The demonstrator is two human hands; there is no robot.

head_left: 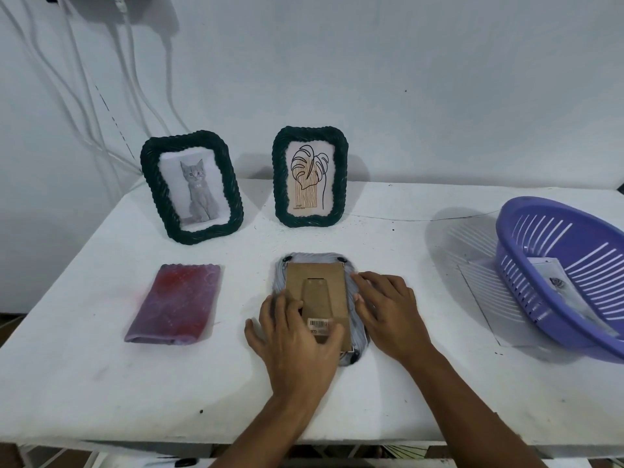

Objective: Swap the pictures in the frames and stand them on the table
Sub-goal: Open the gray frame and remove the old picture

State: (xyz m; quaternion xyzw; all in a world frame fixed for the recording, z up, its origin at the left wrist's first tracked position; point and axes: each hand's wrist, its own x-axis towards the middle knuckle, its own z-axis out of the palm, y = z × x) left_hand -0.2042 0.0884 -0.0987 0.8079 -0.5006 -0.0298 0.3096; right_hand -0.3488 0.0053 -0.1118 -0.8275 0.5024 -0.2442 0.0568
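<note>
A grey woven frame (312,259) lies face down at the middle of the white table (101,383), its brown cardboard back (317,282) and folded stand facing up. My left hand (297,339) rests on the lower left of that back, fingers spread and thumb over the barcode label. My right hand (385,309) lies on the frame's right edge, its fingertips touching the side of the backing. Behind, two dark green woven frames stand upright: one with a grey kitten picture (192,187), one with a leaf line drawing (310,177).
A folded red and purple cloth (175,304) lies left of the grey frame. A purple slotted basket (567,275) holding a paper packet sits tilted at the right edge. White cables (101,96) hang down the wall at the back left.
</note>
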